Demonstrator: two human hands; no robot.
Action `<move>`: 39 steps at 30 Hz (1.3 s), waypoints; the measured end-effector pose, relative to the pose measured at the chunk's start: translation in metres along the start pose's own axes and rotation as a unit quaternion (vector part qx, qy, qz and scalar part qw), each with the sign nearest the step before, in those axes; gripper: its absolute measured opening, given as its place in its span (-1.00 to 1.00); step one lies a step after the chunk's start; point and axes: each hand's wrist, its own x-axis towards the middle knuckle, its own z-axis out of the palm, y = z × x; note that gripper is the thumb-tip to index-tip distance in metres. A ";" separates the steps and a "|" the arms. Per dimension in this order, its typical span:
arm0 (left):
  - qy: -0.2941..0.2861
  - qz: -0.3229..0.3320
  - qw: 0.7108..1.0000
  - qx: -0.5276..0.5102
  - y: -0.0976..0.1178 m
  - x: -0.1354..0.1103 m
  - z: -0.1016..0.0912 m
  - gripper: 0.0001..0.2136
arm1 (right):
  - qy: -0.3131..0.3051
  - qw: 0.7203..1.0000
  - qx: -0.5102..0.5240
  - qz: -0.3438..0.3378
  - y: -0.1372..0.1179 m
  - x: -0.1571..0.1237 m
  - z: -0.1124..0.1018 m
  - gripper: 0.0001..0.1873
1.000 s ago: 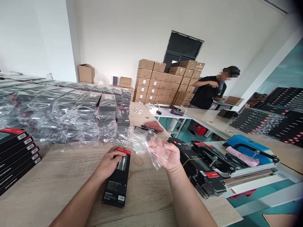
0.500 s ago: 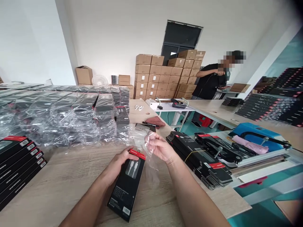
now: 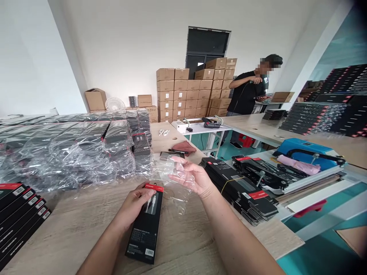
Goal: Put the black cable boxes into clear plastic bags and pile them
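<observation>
Gripping happens only on the left: the left hand (image 3: pixel 134 204) has fingers and thumb curled over the upper end of a black boxed cable (image 3: pixel 146 233), which lies at a slant on the wood-grain table (image 3: pixel 71 236). Beyond that hand, at the far left, a stepped stack of black boxes (image 3: pixel 20 214) sits at the table's edge, and film-wrapped bricks of boxes (image 3: pixel 65 152) fill the area behind. A clear plastic bag (image 3: pixel 172 191) hangs just left of the right hand (image 3: pixel 192 178), which is open with its fingers spread. The film lies against those fingers, but whether any of them pinch it is impossible to tell. Thin film like this could slip from an open hand and drop onto the table, or it could snag and tear on a corner of the box if the two are brought together carelessly. Further along, a red cloth (image 3: pixel 184 147) and a black pen (image 3: pixel 177 151) lie on the far table. To the right, a banded stack of black boxes (image 3: pixel 239 191) sits close to the right wrist; a stray elbow or sleeve could knock it, fanning its loosely held boxes toward the blue bag sealer (image 3: pixel 304 147).
</observation>
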 end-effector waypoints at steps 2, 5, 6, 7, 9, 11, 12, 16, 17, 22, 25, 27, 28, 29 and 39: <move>0.010 -0.006 1.000 0.000 0.000 0.001 -0.003 -0.62 | 0.010 1.000 -0.021 -0.005 -0.002 0.002 -0.002 -0.55; 0.013 -0.024 1.000 -0.001 -0.002 0.003 -0.011 -0.60 | 0.050 0.996 -0.066 -0.021 -0.008 0.011 -0.011 -0.59; 0.012 -0.031 0.999 -0.002 -0.003 0.003 -0.013 -0.59 | 0.068 0.994 -0.083 -0.025 -0.011 0.017 -0.015 -0.60; 0.012 -0.039 0.999 -0.005 -0.003 0.004 -0.016 -0.58 | 0.087 0.991 -0.100 -0.027 -0.014 0.023 -0.019 -0.62; 0.019 -0.054 0.998 -0.009 -0.003 0.004 -0.021 -0.56 | 0.132 0.980 -0.143 -0.041 -0.023 0.038 -0.025 -0.67; 0.036 -0.064 0.997 -0.013 -0.002 0.003 -0.023 -0.55 | 0.188 0.956 -0.208 -0.081 -0.036 0.054 -0.026 -0.74; 0.043 -0.066 0.997 -0.016 -0.001 0.003 -0.024 -0.55 | 0.213 0.939 -0.248 -0.109 -0.044 0.061 -0.023 -0.78; 0.043 -0.064 0.996 -0.041 0.001 0.000 -0.023 -0.50 | 0.231 0.834 -0.446 -0.228 -0.068 0.074 0.000 -0.78; 0.043 -0.067 0.996 -0.050 0.002 -0.001 -0.022 -0.48 | 0.207 0.801 -0.502 -0.253 -0.070 0.073 0.007 -0.76; 0.018 -0.118 0.988 -0.099 -0.002 -0.001 -0.017 -0.32 | 0.037 0.664 -0.695 -0.273 -0.030 0.050 0.020 -0.69; -0.010 -0.135 0.984 -0.114 -0.007 0.003 -0.015 -0.27 | -0.020 0.597 -0.749 -0.288 0.011 0.032 0.009 -0.66; -0.014 -0.142 0.983 -0.114 -0.009 0.004 -0.013 -0.27 | -0.053 0.554 -0.781 -0.285 0.032 0.023 0.002 -0.65; -0.010 -0.138 0.984 -0.112 -0.009 0.005 -0.012 -0.30 | -0.070 0.536 -0.794 -0.279 0.040 0.019 0.000 -0.65; -0.003 -0.128 0.986 -0.108 -0.008 0.005 -0.011 -0.34 | -0.088 0.521 -0.804 -0.274 0.045 0.016 0.000 -0.64; -0.018 -0.098 0.977 -0.191 -0.002 0.008 0.005 -0.76 | -0.133 0.449 -0.846 -0.256 0.048 0.010 0.005 -0.74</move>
